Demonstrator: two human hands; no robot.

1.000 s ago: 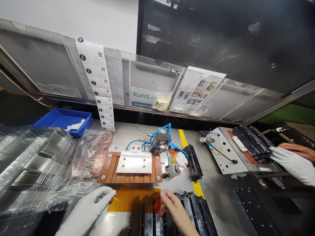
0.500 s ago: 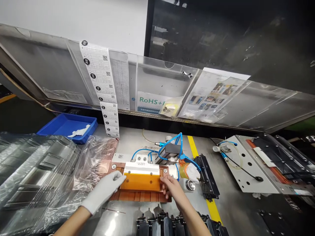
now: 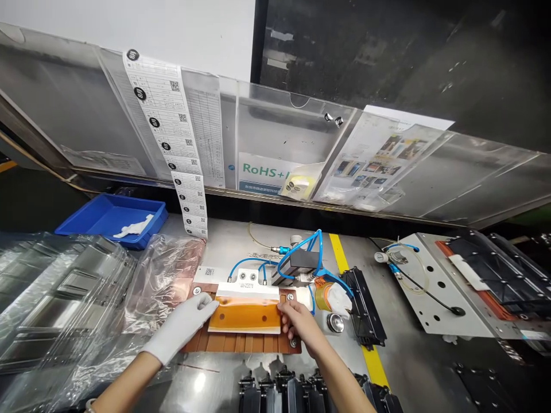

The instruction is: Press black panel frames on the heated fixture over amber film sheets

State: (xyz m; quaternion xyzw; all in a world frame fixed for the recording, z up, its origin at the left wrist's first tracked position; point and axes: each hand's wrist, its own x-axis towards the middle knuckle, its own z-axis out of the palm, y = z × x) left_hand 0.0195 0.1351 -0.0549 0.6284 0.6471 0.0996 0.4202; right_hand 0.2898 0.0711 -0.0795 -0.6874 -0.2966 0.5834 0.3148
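An amber translucent film (image 3: 245,314) with a white lower edge lies over a brown fixture (image 3: 232,344) on the metal bench. My left hand (image 3: 183,324), in a white glove, pinches the film's left edge. At its right edge, the bare fingers of my right hand (image 3: 301,326) are closed on it too. Behind the film is a white plate (image 3: 248,291) marked JJ-25070, with blue air tubes (image 3: 253,261) running to it. Two dark round spots show through the film.
Left are plastic-wrapped trays (image 3: 81,298) and a blue bin (image 3: 107,215) with a white cloth. Black parts (image 3: 293,393) line the front. Tape rolls (image 3: 329,297), a metal-capped jar (image 3: 334,323) and a black part (image 3: 365,307) stand right. A label strip (image 3: 189,195) hangs behind.
The film's lower edge has come slightly nearer to me, and a white strip now shows along it. Both hands still hold its sides. The camera view has shifted a little.
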